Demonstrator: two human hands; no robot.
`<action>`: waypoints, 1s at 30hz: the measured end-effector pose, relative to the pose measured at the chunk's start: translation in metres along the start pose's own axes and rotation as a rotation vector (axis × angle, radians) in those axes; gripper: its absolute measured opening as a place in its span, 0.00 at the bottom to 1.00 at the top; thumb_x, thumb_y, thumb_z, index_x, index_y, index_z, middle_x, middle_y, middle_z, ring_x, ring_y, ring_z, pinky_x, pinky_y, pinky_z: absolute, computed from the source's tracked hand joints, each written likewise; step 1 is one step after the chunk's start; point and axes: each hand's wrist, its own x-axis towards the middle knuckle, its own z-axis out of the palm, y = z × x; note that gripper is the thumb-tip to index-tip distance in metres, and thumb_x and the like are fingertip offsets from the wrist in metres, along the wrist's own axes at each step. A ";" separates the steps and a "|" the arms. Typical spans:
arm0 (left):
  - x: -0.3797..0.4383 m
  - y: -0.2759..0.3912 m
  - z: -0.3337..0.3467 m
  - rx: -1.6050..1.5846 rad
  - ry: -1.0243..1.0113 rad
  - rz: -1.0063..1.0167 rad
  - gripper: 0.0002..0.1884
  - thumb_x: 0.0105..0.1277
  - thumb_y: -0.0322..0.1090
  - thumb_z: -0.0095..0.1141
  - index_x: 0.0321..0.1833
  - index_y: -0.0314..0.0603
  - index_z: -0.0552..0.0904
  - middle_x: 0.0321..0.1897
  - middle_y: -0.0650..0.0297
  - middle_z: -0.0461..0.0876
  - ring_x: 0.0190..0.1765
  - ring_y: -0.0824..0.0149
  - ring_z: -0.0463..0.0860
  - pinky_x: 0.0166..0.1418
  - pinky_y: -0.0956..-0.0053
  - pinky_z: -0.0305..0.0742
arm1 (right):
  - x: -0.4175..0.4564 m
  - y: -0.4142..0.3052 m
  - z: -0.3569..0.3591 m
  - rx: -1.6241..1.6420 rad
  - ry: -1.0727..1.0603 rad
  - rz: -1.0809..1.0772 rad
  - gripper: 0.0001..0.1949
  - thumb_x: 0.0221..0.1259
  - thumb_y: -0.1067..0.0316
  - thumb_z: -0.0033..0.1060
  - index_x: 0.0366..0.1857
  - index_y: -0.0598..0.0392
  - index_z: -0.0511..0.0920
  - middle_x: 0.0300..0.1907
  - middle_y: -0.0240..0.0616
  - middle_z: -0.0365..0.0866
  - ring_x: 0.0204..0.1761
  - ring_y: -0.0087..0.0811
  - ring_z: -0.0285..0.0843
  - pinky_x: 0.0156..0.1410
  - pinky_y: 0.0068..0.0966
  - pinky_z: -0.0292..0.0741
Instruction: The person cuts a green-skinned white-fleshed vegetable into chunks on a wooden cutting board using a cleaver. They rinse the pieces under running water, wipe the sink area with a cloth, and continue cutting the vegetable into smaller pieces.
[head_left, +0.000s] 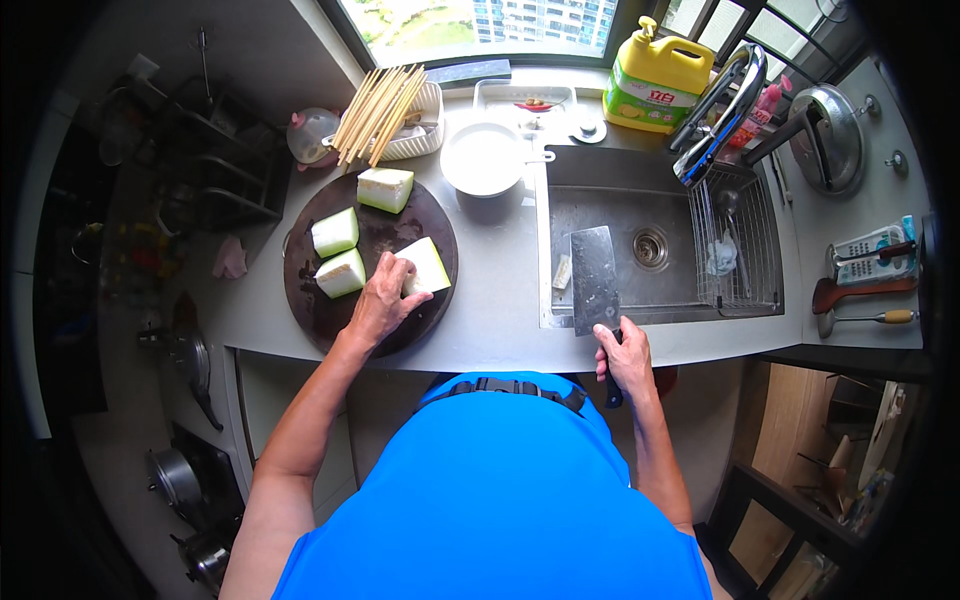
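Note:
My left hand (382, 296) grips the left side of a pale melon chunk (427, 266), probably winter melon, its green rind edge facing right. The chunk rests on a dark round chopping board (330, 319). Three more chunks share the board: one at the back (385, 189), one at the left (335, 232) and one just below that (341, 273). In my right hand (628, 360) is the black handle of a cleaver (594, 281). Its broad blade extends over the front left of the steel sink (660, 217), away from the board.
Behind the board, bamboo chopsticks (381, 112) lie across a white basket (427, 135). A white bowl (482, 159) stands between board and sink. A wire rack (731, 247) sits in the sink's right side, below the chrome faucet (720, 112). A yellow detergent jug (656, 82) stands behind.

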 end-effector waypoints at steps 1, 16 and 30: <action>-0.002 -0.001 0.001 -0.017 -0.003 -0.010 0.24 0.62 0.34 0.83 0.53 0.38 0.80 0.50 0.50 0.77 0.50 0.44 0.84 0.56 0.51 0.84 | 0.000 0.000 0.000 0.000 -0.002 0.000 0.15 0.82 0.57 0.70 0.42 0.58 0.78 0.25 0.35 0.83 0.19 0.25 0.82 0.23 0.28 0.83; -0.014 0.015 0.029 0.040 0.130 -0.043 0.12 0.70 0.30 0.76 0.44 0.38 0.81 0.42 0.50 0.81 0.42 0.42 0.87 0.47 0.49 0.85 | 0.000 0.002 0.004 0.004 -0.015 0.001 0.17 0.82 0.57 0.70 0.40 0.58 0.75 0.25 0.37 0.83 0.19 0.25 0.83 0.22 0.28 0.83; 0.037 0.125 0.039 -0.457 0.268 -0.011 0.10 0.73 0.28 0.75 0.38 0.37 0.83 0.31 0.61 0.82 0.32 0.69 0.86 0.35 0.70 0.82 | -0.002 0.000 -0.022 0.052 0.079 -0.019 0.15 0.82 0.58 0.70 0.41 0.57 0.76 0.24 0.35 0.82 0.19 0.23 0.81 0.22 0.27 0.81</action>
